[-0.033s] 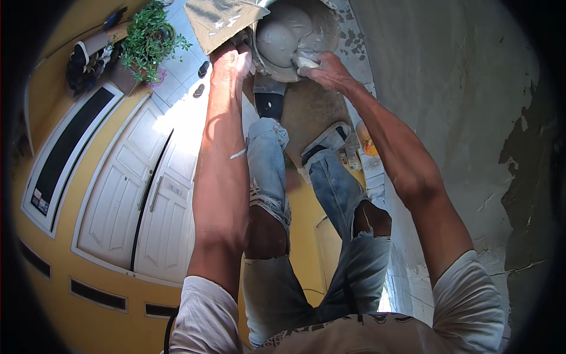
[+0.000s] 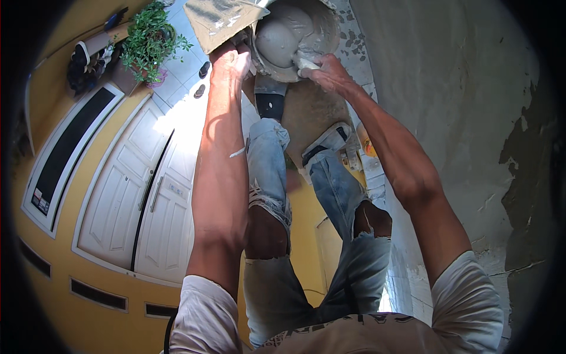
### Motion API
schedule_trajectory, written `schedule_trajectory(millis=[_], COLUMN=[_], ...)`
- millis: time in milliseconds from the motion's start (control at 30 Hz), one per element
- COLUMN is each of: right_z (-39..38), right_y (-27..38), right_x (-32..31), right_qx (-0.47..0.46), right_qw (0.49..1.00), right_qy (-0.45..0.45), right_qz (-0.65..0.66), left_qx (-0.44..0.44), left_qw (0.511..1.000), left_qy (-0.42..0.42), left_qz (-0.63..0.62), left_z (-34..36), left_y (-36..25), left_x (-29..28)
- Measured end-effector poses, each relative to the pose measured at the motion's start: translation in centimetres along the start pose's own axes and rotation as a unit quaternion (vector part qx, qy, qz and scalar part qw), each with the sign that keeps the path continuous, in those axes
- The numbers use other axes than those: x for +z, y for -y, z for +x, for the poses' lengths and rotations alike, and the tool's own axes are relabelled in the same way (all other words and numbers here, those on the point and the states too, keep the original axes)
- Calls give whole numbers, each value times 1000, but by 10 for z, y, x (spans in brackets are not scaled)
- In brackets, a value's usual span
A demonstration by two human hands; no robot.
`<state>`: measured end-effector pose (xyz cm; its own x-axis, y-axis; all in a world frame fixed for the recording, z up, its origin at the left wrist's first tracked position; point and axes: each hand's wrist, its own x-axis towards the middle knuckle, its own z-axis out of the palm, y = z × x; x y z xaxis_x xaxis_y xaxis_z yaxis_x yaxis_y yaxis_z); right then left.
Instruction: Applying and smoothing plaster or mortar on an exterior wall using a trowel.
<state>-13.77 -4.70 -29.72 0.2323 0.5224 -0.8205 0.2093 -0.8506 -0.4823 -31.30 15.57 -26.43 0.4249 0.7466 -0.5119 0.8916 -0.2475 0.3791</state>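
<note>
My left hand is closed on the underside of a square, mortar-crusted board; its grip point is partly hidden. The board sits beside the top left of a bucket holding smooth grey wet mix. My right hand is closed around the pale, mix-coated handle of a tool at the bucket's lower right, its far end sunk in the mix or hidden.
My feet stand on a dusty brown platform. A wall with grey plaster is on the right. Tiled floor, a potted plant, dark sandals, white double doors and a yellow wall lie left.
</note>
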Motion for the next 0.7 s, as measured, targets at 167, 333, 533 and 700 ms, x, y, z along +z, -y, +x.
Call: schedule_trajectory(millis=[167,333,533,700], right_z=[-34,-53,-88,-130], right_y=[42,75,100,128], right_x=[0,-11,-26,-22], right_qx=[39,38,29,11], right_qw=[975,968,966,967], right_qy=[59,48,15,18], right_qz=[213,242,255,252], left_qx=[-147,32,-85,-130], left_qw=[647,807,827,588], left_qy=[-81,-62,31,-50], left_qz=[-744,-586,-555,-796], left_z=[21,-30,-94,-150], left_y=[27,74,71,91], left_x=[2,-73,-97,-28])
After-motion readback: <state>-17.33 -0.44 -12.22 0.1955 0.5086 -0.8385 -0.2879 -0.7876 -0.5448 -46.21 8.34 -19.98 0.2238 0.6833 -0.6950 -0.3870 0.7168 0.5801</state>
